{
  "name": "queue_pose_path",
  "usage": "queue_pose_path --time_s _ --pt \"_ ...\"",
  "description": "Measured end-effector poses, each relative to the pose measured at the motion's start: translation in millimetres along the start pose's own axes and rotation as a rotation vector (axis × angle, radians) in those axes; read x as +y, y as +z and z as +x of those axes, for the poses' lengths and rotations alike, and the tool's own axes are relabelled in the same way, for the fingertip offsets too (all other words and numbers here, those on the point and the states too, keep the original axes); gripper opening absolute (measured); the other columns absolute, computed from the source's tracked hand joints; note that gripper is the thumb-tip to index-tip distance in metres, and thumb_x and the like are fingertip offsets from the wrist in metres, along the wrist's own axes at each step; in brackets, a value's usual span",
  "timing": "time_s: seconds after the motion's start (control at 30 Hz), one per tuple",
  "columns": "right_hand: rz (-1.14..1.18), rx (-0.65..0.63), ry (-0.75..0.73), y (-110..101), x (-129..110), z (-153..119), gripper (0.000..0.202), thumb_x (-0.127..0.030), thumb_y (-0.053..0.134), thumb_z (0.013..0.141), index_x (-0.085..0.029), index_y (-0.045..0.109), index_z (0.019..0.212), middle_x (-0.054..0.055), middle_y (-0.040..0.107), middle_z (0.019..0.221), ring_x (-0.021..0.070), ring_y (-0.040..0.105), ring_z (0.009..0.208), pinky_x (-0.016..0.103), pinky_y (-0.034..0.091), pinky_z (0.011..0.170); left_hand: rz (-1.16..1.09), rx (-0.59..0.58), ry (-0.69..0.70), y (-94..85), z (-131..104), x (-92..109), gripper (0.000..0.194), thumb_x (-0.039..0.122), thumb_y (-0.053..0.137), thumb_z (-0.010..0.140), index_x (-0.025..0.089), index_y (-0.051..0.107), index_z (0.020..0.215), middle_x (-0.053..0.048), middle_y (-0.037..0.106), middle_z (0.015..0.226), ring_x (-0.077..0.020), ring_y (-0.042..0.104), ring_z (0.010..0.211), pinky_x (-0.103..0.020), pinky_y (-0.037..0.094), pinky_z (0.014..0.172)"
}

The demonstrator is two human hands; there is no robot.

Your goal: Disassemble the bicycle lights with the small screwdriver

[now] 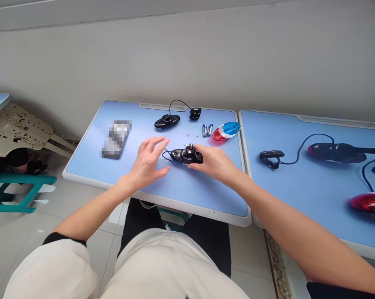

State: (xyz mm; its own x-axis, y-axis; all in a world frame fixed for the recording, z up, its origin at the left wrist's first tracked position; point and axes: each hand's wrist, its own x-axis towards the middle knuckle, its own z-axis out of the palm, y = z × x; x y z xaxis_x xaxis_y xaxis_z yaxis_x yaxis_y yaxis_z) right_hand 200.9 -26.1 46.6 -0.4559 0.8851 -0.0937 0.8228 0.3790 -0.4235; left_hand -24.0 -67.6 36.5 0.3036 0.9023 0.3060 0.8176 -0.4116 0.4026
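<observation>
My right hand (214,162) grips the right end of a black oval bike-light base (184,155) between thumb and fingers. A mounting clamp sticks up from its middle, and a thin black cable loops at its left end. To the left of the base, my left hand (149,160) is open, fingers and thumb spread, apart from it. Behind the base lie two small screws (193,135) and blue-and-silver batteries (207,130). A red, white and blue lens cover (226,131) rests to their right.
Farther back is another black oval base (167,121), wired to a small button pad (195,113). A blurred-out phone-like slab (116,140) lies on the left of the blue table (90,166). On the adjoining right table are wired bike lights (337,153). A green stool (22,193) stands left.
</observation>
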Motion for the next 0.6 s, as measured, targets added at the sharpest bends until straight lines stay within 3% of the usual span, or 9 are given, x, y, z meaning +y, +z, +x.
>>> queue_pose_path --time_s 0.1,0.23,0.4,0.5,0.6 --pt "0.03 0.026 -0.01 1 2 -1 0.033 -0.031 0.067 0.072 -0.025 0.055 0.102 0.003 0.069 0.09 0.0207 0.06 0.073 0.028 0.037 0.059 0.023 -0.132 0.075 11.4 15 8 0.067 0.026 0.069 0.074 0.02 0.044 0.136 -0.011 0.054 0.13 -0.0305 0.041 0.127 -0.047 0.033 0.107" --pt "0.031 0.008 0.045 -2 5 -3 0.036 -0.032 0.068 0.072 -0.023 0.056 0.104 0.003 0.068 0.086 0.0212 0.059 0.072 0.029 0.037 0.06 0.085 -0.285 0.058 19.4 29 -5 0.05 0.018 0.058 0.08 0.017 0.051 0.13 -0.011 0.064 0.107 -0.0248 0.054 0.1 -0.038 0.046 0.087" --pt "0.065 -0.023 0.037 -7 8 -2 0.029 -0.035 0.067 0.073 -0.023 0.056 0.097 0.001 0.064 0.077 0.019 0.055 0.067 0.028 0.035 0.058 0.247 -0.14 0.037 9.0 29 -19 0.053 0.001 0.045 0.077 0.018 0.055 0.126 -0.012 0.061 0.108 -0.0252 0.05 0.098 -0.042 0.042 0.086" --pt "0.094 -0.028 0.024 -9 10 0 0.028 -0.034 0.067 0.073 -0.024 0.057 0.096 0.001 0.064 0.076 0.0186 0.055 0.067 0.028 0.035 0.057 0.192 -0.121 0.133 3.7 25 -18 0.052 0.006 0.05 0.078 0.022 0.055 0.127 -0.011 0.058 0.113 -0.0249 0.047 0.104 -0.042 0.04 0.091" --pt "0.083 -0.017 0.053 -10 16 2 0.031 -0.035 0.069 0.071 -0.023 0.057 0.096 0.001 0.063 0.072 0.0185 0.054 0.064 0.028 0.036 0.056 0.09 -0.197 0.268 0.0 21 -18 0.039 0.021 0.055 0.084 0.025 0.059 0.123 -0.008 0.061 0.101 -0.0214 0.049 0.094 -0.037 0.042 0.086"
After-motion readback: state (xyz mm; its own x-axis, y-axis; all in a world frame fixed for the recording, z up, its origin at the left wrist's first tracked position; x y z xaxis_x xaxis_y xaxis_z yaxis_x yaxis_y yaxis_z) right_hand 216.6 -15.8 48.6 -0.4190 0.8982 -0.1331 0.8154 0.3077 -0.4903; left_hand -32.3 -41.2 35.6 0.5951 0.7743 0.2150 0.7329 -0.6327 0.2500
